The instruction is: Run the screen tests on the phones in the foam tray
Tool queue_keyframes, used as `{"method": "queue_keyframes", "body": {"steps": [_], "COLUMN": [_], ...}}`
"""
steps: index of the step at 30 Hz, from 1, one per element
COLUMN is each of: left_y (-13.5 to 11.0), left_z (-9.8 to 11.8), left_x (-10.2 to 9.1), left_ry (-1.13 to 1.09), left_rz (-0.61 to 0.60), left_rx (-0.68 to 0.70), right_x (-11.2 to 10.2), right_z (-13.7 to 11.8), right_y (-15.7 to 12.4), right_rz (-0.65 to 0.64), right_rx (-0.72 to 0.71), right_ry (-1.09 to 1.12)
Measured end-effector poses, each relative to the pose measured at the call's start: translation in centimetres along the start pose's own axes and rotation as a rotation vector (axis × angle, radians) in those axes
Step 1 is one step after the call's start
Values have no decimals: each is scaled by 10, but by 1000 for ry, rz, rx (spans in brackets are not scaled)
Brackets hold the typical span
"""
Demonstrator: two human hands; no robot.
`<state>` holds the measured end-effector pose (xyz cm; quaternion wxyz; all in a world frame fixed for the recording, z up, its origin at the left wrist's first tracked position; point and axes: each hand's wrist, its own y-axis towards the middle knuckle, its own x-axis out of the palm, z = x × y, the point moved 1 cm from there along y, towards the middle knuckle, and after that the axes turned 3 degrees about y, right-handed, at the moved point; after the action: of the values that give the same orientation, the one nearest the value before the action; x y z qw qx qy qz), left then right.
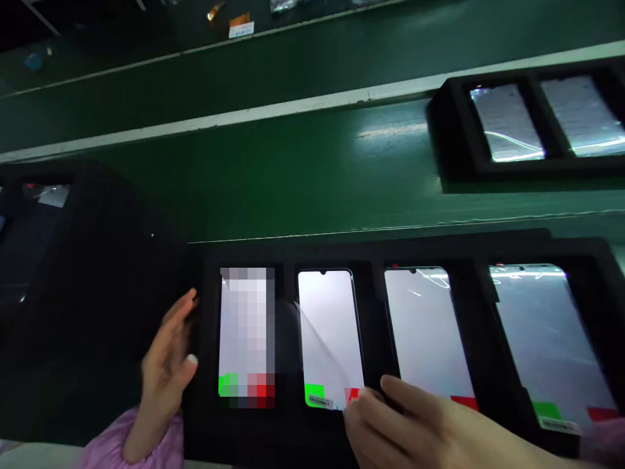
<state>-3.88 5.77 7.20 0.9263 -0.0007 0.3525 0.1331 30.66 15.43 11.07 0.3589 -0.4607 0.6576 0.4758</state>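
Note:
A black foam tray [286,430] holds several lit phone screens in a row, with green and red blocks along their lower ends. My right hand [395,423] is at the lower right corner of the second screen [327,326]. Its thumb and fingers are pinched on a clear film [325,352], whose edge runs slantwise across that screen. A barcode label [321,402] shows near the screen's bottom. Beside the tray's left end, my left hand [166,365] has its fingers apart and holds nothing. Closest to it is the leftmost screen [244,326], partly blurred out by pixelation.
Two more lit screens, the third [430,326] and fourth [547,326], lie to the right. Another black tray [463,156] with screens stands at the back right on the green surface [293,176]. A tall black foam stack [112,260] is at the left.

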Motion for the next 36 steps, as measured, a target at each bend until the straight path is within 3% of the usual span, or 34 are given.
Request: {"method": "queue_keyframes", "body": {"steps": [3, 5, 9, 12, 15, 18, 22, 32, 36], "left_y": [-9, -9, 6, 31, 61, 81, 94, 123, 108], "left_z": [-8, -9, -10, -1, 18, 35, 41, 26, 41], "left_x": [21, 28, 22, 11, 7, 11, 15, 11, 6], "left_ry": [-96, -98, -147, 61, 418, 551, 531, 415, 390], "left_rz": [-20, -22, 21, 14, -49, -62, -65, 27, 59], "left_rx": [-148, -166, -118, 25, 161, 206, 194, 239, 280], "right_x": [-14, -23, -39, -51, -59, -62, -63, -58, -54], "right_z": [25, 52, 102, 117, 111, 99, 86, 68, 66], "right_y": [15, 23, 27, 24, 22, 22, 23, 20, 22], "right_rz": [4, 119, 397, 552, 625, 633, 606, 521, 499], "right_rx": [158, 322, 785, 964, 979, 977, 950, 877, 855], "right_ry": [117, 267, 636, 725, 719, 699, 660, 574, 549]}}
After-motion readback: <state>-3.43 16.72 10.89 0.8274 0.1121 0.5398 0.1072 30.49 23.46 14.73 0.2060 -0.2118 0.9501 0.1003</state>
